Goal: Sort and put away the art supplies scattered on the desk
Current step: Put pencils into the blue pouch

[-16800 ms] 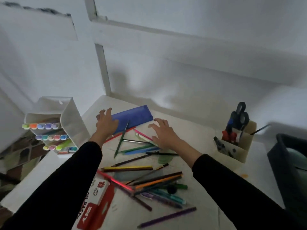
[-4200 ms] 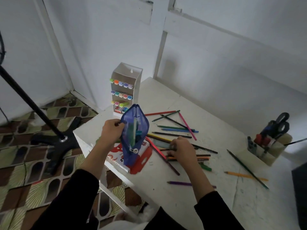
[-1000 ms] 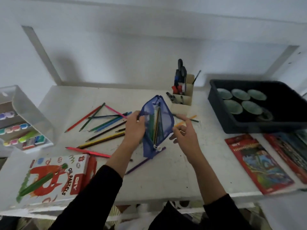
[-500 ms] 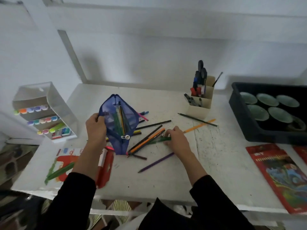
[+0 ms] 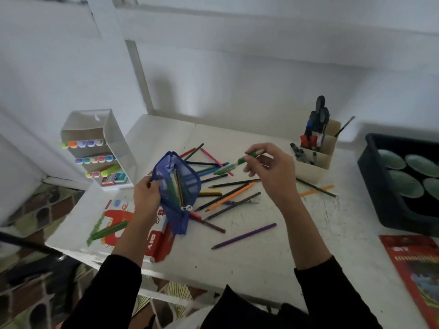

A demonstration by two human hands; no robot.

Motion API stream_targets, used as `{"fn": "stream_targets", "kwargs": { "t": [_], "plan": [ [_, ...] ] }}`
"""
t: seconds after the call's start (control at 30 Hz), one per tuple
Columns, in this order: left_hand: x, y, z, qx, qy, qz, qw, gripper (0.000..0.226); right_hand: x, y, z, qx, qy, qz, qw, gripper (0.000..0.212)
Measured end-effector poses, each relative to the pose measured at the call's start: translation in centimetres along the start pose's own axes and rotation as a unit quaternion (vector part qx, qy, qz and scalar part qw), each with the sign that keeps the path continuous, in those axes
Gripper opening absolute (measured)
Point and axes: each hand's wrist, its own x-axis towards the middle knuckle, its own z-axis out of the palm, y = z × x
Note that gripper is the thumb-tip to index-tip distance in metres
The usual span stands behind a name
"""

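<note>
Head view: left hand [image 5: 146, 194] grips the pencil case [image 5: 177, 191], which holds several pencils. Right hand [image 5: 273, 172] pinches a green pen [image 5: 235, 162] above the desk [image 5: 261, 252]. Many pencils [image 5: 228, 197] lie unsorted.

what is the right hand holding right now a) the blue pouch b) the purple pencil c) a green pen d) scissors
c: the right hand pinches a green pen above the desk; the purple pencil lies on the desk, the scissors stand in the holder, and the left hand grips the blue pouch.
</note>
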Motion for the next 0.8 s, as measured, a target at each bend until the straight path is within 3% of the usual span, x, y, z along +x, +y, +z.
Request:
{"fn": "stream_targets", "kwargs": {
  "t": [0.17, 0.3, 0.37, 0.43, 0.53, 0.67, 0.8],
  "plan": [
    [-0.3, 0.1, -0.7, -0.002, -0.016, -0.014, 1.000, 0.025, 0.0, 0.2, 8.2, -0.054, -0.081, -0.068, 0.993, 0.018],
    [-0.5, 0.2, -1.1, -0.007, -0.025, -0.019, 0.999, 0.021, -1.1, 1.9, 11.5, -0.203, -0.265, -0.017, 0.942, 0.048],
    [-0.3, 0.1, -1.4, 0.002, -0.024, -0.018, 1.000, 0.022, -1.3, 2.4, 10.5, -0.178, -0.232, 0.007, 0.956, 0.044],
    [-0.2, -0.1, -1.5, 0.007, -0.022, -0.025, 0.999, 0.025, -1.4, 3.6, 8.1, -0.181, -0.143, 0.046, 0.972, 0.031],
    [-0.1, -0.1, -1.3, 0.004, -0.015, -0.017, 1.000, 0.026, -1.7, 7.0, 3.1, -0.292, -0.055, 0.130, 0.946, 0.016],
    [-0.1, 0.1, -1.1, 0.020, 0.007, 0.009, 1.000, 0.025, -3.2, 11.2, -1.6, -0.385, -0.078, 0.237, 0.889, 0.023],
    [-0.2, 0.1, -0.9, 0.028, 0.003, 0.021, 0.999, 0.028, -4.1, 12.5, -1.0, -0.366, -0.079, 0.193, 0.907, 0.017]
  ]
}}
